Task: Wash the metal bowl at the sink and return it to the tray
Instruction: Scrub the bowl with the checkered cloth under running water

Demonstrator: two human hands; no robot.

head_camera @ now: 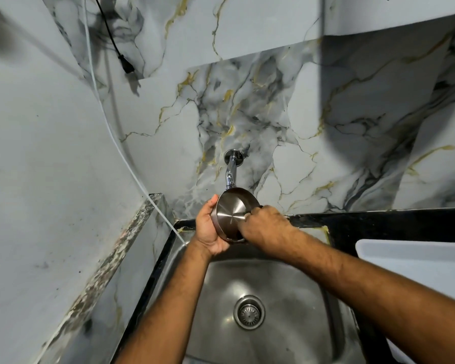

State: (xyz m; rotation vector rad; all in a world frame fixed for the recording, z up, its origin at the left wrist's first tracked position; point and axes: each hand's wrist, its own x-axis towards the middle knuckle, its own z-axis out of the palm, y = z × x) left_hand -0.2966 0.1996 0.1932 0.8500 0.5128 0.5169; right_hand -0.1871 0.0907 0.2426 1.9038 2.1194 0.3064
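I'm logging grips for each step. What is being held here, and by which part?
The metal bowl, tilted under the tap: left hand cups its rim and side; right hand fingers grip the opposite rim.

The brushed metal bowl (230,215) is tilted, base toward the camera, above the sink (286,324), beside the white tray (405,256).

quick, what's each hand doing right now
Left hand: closed on the bowl, gripping its rim.
Right hand: closed, fingers pressed on the bowl; anything held in it cannot be told.
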